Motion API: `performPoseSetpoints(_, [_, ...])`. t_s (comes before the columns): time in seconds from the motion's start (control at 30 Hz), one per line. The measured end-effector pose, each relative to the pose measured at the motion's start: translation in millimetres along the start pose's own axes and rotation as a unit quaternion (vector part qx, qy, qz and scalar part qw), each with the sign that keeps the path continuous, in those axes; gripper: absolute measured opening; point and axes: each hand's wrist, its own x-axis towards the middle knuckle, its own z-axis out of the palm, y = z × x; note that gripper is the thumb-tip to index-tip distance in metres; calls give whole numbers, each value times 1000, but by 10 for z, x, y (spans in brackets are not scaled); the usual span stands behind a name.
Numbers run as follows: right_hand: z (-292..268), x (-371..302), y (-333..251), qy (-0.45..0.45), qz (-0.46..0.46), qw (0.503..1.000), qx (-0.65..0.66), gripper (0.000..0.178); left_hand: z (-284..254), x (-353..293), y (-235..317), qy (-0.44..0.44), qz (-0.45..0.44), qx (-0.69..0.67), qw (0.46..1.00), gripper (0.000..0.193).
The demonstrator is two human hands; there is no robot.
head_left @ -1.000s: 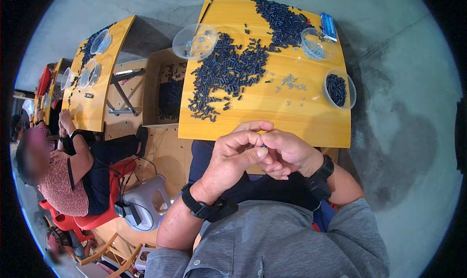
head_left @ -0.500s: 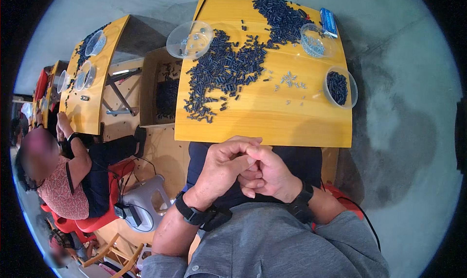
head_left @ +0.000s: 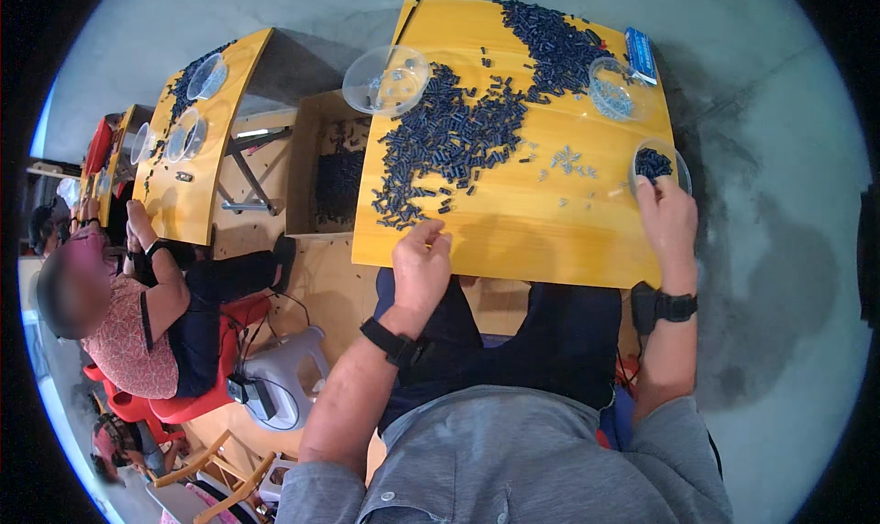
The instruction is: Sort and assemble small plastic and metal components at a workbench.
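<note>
My left hand (head_left: 423, 265) is at the near edge of a large pile of small dark cylindrical pieces (head_left: 449, 139) on the yellow table (head_left: 513, 240). Its fingers are bent together; whatever is between them is too small to make out. At the table's right edge, my right hand (head_left: 668, 220) reaches over the near rim of a clear round tub (head_left: 683, 171). Dark pieces (head_left: 653, 163) fill part of that tub, and the right fingertips touch or nearly touch them, partly hidden. Several small silvery metal pieces (head_left: 568, 162) lie scattered between my hands and the far pile.
A clear tub of metal pieces (head_left: 614, 99) and a blue box (head_left: 640, 55) stand at the far right. Another clear bowl (head_left: 387, 81) overhangs the left edge. Below it is a cardboard box (head_left: 302, 180) of dark pieces. A co-worker (head_left: 137, 341) sits at a table to the left.
My hands were together in front of my body, fingers touching. They have parted: the left has moved forward to the pile, the right forward and rightward to the tub. The view has shifted slightly.
</note>
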Motion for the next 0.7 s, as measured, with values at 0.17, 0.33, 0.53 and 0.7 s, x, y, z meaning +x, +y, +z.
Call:
performPoseSetpoints(0.17, [-20,172,397,-6,52,988,-146,35,-4,237,-48,41,100,107,988,15])
performPoseSetpoints(0.33, [87,202,494,26,45,990,-134,30,86,301,42,32,102,194,975,12])
performPoseSetpoints(0.53, [335,103,390,71,-41,996,18,16,147,379,-133,39,128,242,961,11])
performPoseSetpoints(0.7, [612,-1,79,-23,-134,982,133,10,139,390,-84,27,137,247,959,10])
